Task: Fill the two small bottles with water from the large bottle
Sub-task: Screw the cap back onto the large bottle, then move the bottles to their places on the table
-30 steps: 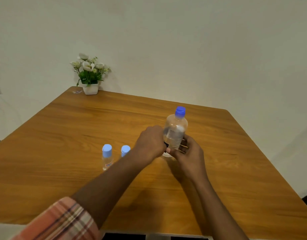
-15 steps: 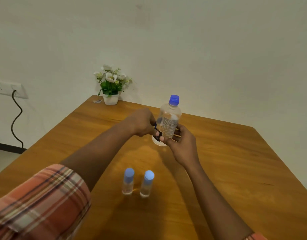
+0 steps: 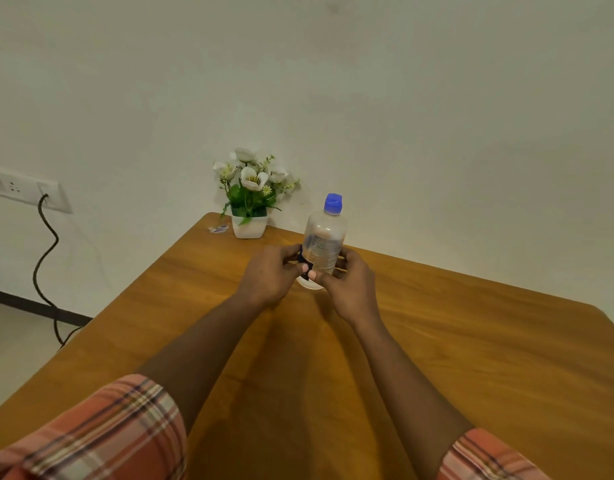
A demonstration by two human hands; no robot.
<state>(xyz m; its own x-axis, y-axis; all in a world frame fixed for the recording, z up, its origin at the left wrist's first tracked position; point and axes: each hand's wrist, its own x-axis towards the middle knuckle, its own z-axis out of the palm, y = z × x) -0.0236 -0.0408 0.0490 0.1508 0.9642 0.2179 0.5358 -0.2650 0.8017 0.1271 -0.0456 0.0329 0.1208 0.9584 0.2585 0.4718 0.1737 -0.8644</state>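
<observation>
Grip check — left hand (image 3: 270, 276) and right hand (image 3: 351, 289) both clasp large bottle (image 3: 325, 242) low down; bottle upright, blue cap (image 3: 333, 204) on — label (image 3: 322, 251) print too small to read.

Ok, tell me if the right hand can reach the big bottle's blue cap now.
Probably yes: the cap sits uncovered atop the large bottle, and the right hand holds the bottle's lower part just below it.
</observation>
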